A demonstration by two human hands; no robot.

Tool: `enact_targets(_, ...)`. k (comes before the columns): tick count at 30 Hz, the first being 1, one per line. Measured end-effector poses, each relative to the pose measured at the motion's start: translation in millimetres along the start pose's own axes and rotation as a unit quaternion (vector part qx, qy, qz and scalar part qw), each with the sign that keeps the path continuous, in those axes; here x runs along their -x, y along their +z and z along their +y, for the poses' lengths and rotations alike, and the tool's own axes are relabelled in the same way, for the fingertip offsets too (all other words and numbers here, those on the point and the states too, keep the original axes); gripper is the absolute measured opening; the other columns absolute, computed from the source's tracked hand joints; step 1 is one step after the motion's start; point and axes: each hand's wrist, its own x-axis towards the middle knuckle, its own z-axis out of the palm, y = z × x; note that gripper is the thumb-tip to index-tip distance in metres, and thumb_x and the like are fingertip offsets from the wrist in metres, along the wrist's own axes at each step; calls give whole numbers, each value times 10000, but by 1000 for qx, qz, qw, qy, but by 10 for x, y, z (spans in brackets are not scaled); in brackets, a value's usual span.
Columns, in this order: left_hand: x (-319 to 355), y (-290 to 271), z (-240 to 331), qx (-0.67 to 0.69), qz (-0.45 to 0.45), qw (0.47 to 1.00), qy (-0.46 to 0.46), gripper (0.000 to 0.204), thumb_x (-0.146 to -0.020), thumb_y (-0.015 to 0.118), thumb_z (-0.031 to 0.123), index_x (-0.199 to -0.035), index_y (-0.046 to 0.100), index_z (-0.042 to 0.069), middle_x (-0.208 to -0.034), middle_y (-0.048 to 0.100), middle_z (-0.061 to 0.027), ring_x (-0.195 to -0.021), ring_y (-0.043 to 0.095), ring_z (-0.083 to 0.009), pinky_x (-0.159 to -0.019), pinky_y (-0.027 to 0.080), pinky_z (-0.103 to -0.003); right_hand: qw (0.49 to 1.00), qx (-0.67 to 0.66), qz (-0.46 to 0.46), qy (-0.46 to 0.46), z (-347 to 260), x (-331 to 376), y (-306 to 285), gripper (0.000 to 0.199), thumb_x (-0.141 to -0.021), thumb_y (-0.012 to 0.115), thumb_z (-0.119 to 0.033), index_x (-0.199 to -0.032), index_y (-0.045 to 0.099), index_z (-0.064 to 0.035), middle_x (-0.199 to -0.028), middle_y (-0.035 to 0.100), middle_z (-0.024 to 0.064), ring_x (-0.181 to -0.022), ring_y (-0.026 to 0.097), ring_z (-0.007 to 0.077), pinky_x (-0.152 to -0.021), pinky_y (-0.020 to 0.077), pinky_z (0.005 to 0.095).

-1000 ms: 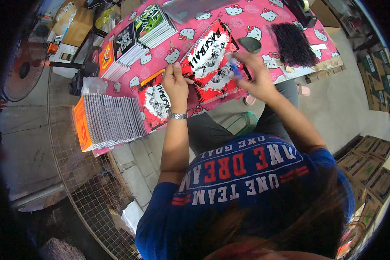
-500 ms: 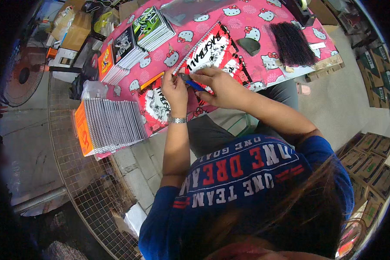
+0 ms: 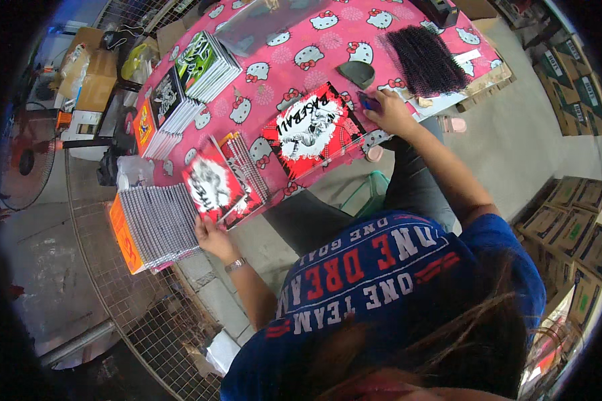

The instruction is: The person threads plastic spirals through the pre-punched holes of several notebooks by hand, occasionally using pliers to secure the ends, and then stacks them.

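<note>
Left of the frame's centre, left hand point(image 3: 214, 235) pinches a red notebook point(image 3: 209, 182) by its lower edge over a red stack point(image 3: 247, 164), while right hand point(image 3: 388, 111), upper right, grips a blue tool point(image 3: 367, 101); released crooked, the notebook could slide off the bench point(image 3: 269, 93).

From my remote station I see a round, wire-caged fan point(image 3: 25, 162) at far left, a brown cardboard box point(image 3: 102, 79) beside a yellow-green plastic bag point(image 3: 138, 65), stacked brown rectangular cartons point(image 3: 560, 214) at right, and a pale pink slipper point(image 3: 457, 125) on the grey floor point(image 3: 495, 147).
</note>
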Motion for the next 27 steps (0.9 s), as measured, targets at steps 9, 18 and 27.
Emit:
enact_targets(9,-271,1117,222,-379,-83,824,414,269,-731,704,123,-989,703,48,-990,655,-189,-1021,581,-346,-902,430,-467,931,319,160,80,742,-1074,-161,166,-857,531,-146,-871,666,-51,-981,631,154,-886,654,334,-763,560,435)
enact_targets(18,431,3125,407,-335,-454,761,319,255,-839,624,48,-1090,623,6,-1099,615,-192,-1058,567,-372,-919,453,-445,966,189,147,95,555,-1063,-490,296,-805,662,-266,-985,713,-36,-934,690,172,-872,695,252,-740,555,374)
enact_targets(27,533,2534,1441,-241,-471,806,266,230,-831,620,23,-1050,555,57,-935,649,-155,-931,606,-351,-865,445,-444,958,-250,7,-138,-285,-575,-866,451,-830,506,5,-1268,605,-38,-1116,646,96,-1027,587,168,-895,474,286)
